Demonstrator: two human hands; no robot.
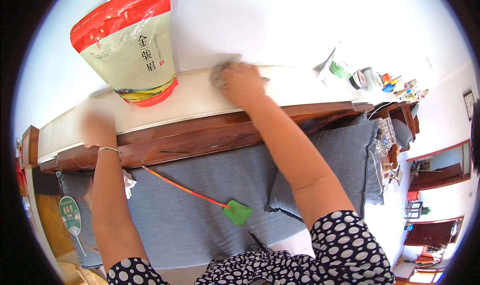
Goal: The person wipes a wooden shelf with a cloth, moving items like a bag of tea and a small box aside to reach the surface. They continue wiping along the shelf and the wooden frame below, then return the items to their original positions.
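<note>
My right hand [243,85] presses a crumpled grey cloth [218,76] onto the white ledge [192,92], close to the wall. Its fingers are closed over the cloth. Farther left, my left hand [96,126] rests by the ledge above the wooden sofa back [150,142]; a blurred patch covers its fingers, so their pose is hidden. A bangle circles that wrist. Between the two hands, a large red and cream stand-up pouch [135,50] stands on the ledge, leaning slightly.
Below lies a grey sofa seat [190,185] with a green fly swatter [236,212], a green hand fan [70,215] and a grey cushion [320,160]. A white and green bag [337,67] and small colourful items [395,82] stand farther right along the ledge.
</note>
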